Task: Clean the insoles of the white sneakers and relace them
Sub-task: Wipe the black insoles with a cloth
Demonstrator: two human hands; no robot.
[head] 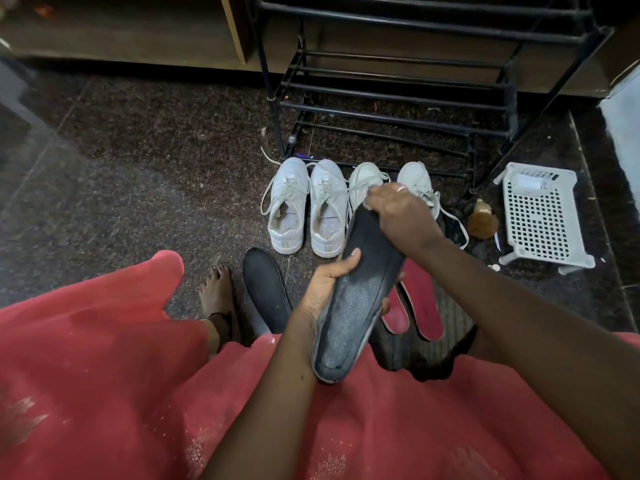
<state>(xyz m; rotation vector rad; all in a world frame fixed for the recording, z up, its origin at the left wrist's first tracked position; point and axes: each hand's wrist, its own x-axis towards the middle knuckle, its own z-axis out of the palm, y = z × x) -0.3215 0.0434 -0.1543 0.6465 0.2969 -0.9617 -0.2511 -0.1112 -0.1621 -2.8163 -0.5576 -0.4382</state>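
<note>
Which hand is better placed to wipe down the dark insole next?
Probably the right. The left hand holds the dark insole by its middle, steadying it; the right hand grips the far end from above and could slide down the upper face.

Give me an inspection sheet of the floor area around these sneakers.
Surface: dark speckled floor, small debris scattered.
Job's things: four white sneakers in a row, laces loose; black insole held; second black insole and two red insoles on the floor.
Clutter: white perforated basket, brown fuzzy object beside it.
Hands: left hand grips the held insole's middle; right hand grips its far end.
Cables: nothing seen.
Surroundings: black shoe rack behind the sneakers; wooden furniture beyond.
</note>
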